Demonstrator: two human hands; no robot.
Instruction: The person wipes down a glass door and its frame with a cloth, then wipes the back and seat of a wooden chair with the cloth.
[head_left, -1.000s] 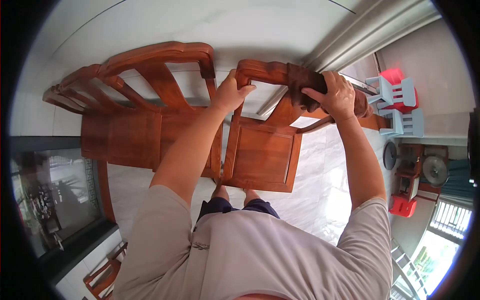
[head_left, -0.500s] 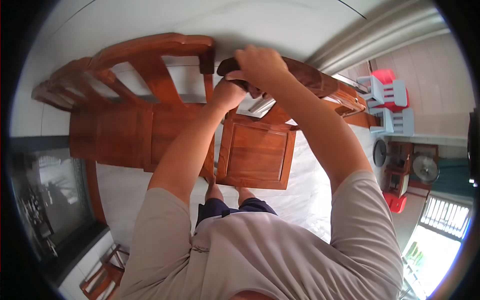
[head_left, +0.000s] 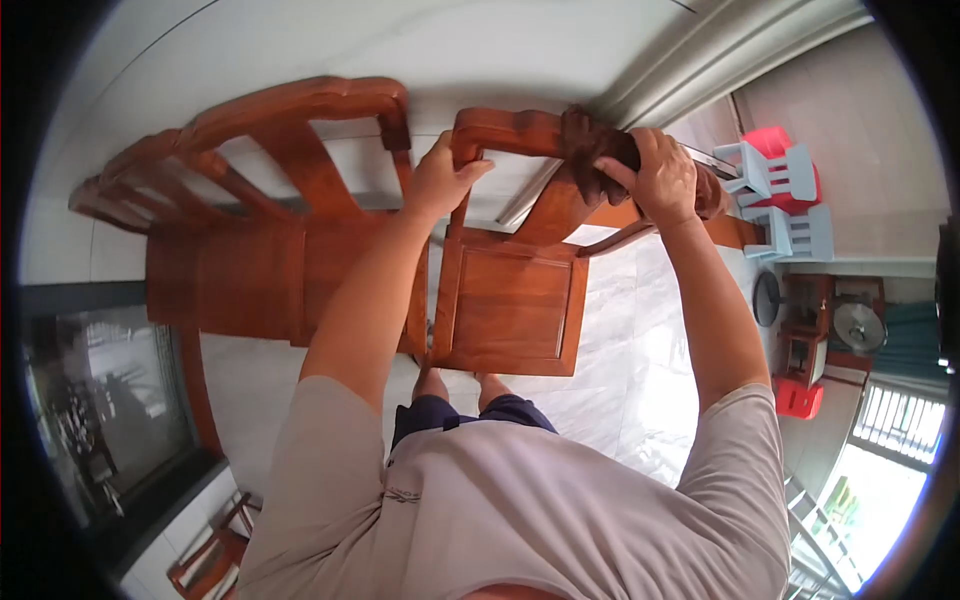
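A reddish-brown wooden chair (head_left: 510,308) stands in front of me, its square seat facing up. My left hand (head_left: 440,180) is closed round the left end of its top rail (head_left: 510,130). A dark brown cloth (head_left: 590,150) lies bunched over the rail. My right hand (head_left: 662,178) presses on the cloth at the right part of the rail, thumb bent toward the left and fingers over the top. A second wooden seat with slatted backs (head_left: 310,160) stands close on the left.
Light blue small chairs (head_left: 790,230) and red ones (head_left: 768,142) are at the right. A fan (head_left: 858,326) stands behind them. A dark-framed glass panel (head_left: 110,390) is at the left, with another wooden chair (head_left: 210,565) below it. The floor (head_left: 630,330) is pale marble.
My right hand has swept from the left end of the top rail back to the right with the dark cloth. My left hand stays at the left end of the rail.
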